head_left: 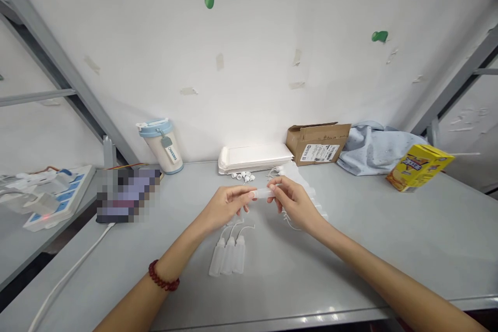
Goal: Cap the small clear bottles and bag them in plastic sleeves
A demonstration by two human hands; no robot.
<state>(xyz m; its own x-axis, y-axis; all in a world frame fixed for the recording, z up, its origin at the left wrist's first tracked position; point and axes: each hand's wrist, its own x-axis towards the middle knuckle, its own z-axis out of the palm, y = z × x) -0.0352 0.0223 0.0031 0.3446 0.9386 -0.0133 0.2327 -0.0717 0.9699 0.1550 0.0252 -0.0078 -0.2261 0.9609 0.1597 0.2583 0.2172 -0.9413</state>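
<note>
Between my two hands lies a small translucent plastic bottle (pixel 263 193), held sideways over the table. The fingertips of my left hand (pixel 227 205) pinch its left end, covering that tip. My right hand (pixel 293 199) grips the other end with thumb and fingers. Below my left hand, three similar bottles (pixel 229 257) with thin curved tubes lie side by side, and part of another clear piece (pixel 235 218) shows under the fingers. Several small white caps (pixel 243 176) sit just behind my hands. A row of bottles (pixel 319 208) is partly hidden by my right hand and forearm.
White flat trays (pixel 257 154) are stacked against the wall beside a cardboard box (pixel 319 145). To the right are a light blue cloth (pixel 373 148) and a yellow carton (pixel 418 168). A tumbler (pixel 161 148), blurred phone (pixel 130 194), cable (pixel 73 272) and power strip (pixel 64 202) stand left.
</note>
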